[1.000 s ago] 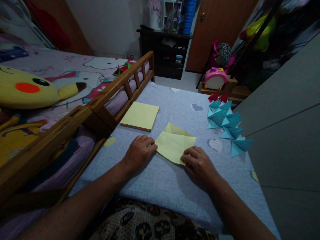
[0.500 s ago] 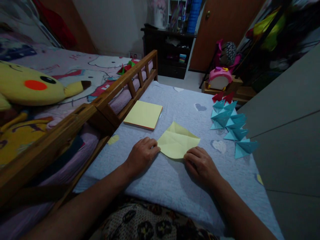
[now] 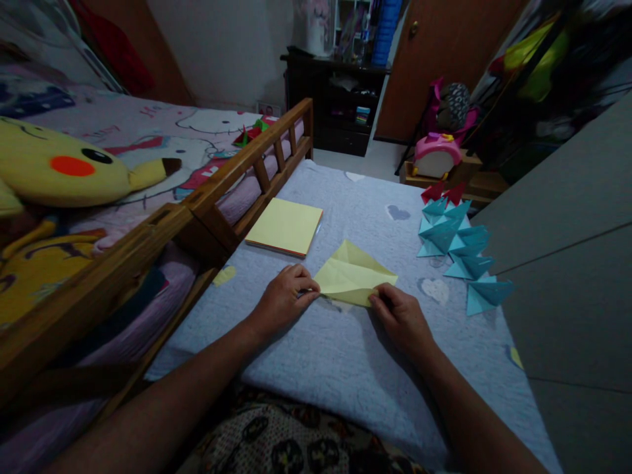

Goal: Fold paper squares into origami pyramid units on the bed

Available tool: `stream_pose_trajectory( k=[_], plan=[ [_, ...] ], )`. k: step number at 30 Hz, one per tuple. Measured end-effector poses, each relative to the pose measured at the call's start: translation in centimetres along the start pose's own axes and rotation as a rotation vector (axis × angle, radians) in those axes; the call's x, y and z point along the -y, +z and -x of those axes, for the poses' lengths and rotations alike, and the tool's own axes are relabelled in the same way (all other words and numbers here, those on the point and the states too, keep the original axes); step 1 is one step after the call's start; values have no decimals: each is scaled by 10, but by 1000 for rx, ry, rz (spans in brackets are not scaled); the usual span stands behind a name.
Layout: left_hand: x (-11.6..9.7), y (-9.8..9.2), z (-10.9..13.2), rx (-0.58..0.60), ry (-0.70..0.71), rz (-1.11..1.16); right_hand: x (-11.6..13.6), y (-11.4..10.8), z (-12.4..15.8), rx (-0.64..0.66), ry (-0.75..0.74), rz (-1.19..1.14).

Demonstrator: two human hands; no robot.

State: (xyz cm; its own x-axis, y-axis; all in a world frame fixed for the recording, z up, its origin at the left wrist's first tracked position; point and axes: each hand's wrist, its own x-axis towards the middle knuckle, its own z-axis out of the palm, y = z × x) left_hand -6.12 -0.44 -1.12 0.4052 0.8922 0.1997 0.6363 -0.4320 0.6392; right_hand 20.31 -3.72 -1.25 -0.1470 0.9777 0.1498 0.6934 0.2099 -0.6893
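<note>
A creased sheet of yellow origami paper [image 3: 351,271] lies on the cloth-covered table, its near edge lifted and curling up. My left hand [image 3: 287,294] pinches its left corner between thumb and fingers. At the near right edge, my right hand [image 3: 402,317] grips the same paper, thumb and fingers closed on it. Beyond my left hand sits a neat stack of square paper [image 3: 285,226], yellow on top with an orange-red layer showing at the bottom edge.
Folded blue paper pieces [image 3: 471,257] and red ones [image 3: 443,192] stand along the table's right side. A wooden bed rail [image 3: 237,168] borders the left, with a yellow plush toy [image 3: 64,164] on the bed behind it. A pale cabinet [image 3: 573,263] stands at right.
The paper's near edge has come up off the table and bends away from me. My right hand has turned and risen slightly with it; my left still holds its corner.
</note>
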Motion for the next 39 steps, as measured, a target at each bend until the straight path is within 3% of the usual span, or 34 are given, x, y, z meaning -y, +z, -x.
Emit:
stream_pose_trajectory(
  k=[7,27,32,35,39],
  plan=[
    [-1,0,-3,35,-82,6,8,2,-6,-21,108,57],
    [-8,3,-7,107,-98,-215,6,5,-18,-6,219,55],
    [-12,8,-4,46,-87,-314,6,6,-19,4,227,116],
    [-18,12,4,-60,-12,-376,6,6,-19,1,228,115],
    [-29,19,13,-100,324,-471,8,6,-20,-10,246,96]
  ],
)
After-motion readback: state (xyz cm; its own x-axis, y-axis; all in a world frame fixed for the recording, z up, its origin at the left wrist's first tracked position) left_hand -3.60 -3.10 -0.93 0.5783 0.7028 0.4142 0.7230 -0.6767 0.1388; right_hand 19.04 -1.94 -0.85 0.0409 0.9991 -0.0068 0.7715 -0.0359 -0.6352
